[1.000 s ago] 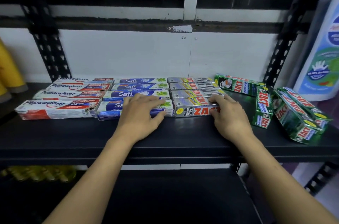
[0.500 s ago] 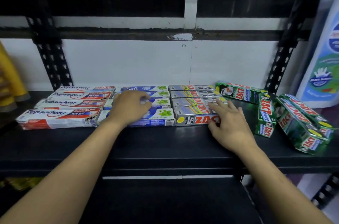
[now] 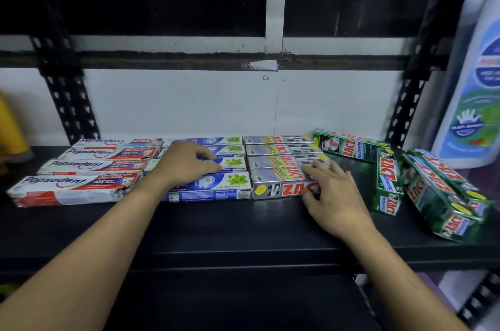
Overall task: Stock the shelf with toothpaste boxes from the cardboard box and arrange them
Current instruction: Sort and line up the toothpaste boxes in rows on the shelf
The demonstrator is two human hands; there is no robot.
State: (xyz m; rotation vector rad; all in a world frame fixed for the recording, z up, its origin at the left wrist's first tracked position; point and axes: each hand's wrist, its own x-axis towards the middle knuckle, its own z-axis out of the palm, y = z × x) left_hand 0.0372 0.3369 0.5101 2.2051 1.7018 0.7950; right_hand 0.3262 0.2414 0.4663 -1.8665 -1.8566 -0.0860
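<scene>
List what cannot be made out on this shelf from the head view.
Head view only:
1. Blue boxes: the left hand covers the middle ones' brand names; whether it grips one or only presses is unclear.
2. Front grey Zact box: right end hidden behind the right hand.
3. White bottle: cut off by the right frame edge, label blurred.
4. Yellow object: cut off by the left edge, unidentifiable.
5. Cardboard box: out of frame.

shelf (image 3: 216, 225): black sheet metal, matt, smooth. uprights (image 3: 67, 103): same black metal, punched. back panel (image 3: 176, 103): white, flat matt. Pepsodent boxes (image 3: 73, 190) and blue boxes (image 3: 213, 190): glossy printed card. silver Zact boxes (image 3: 281, 190): foil-like metallic sheen. green Zact boxes (image 3: 438, 203): glossy, reflective. bottle (image 3: 476, 92): smooth white plastic, slick printed label.
</scene>
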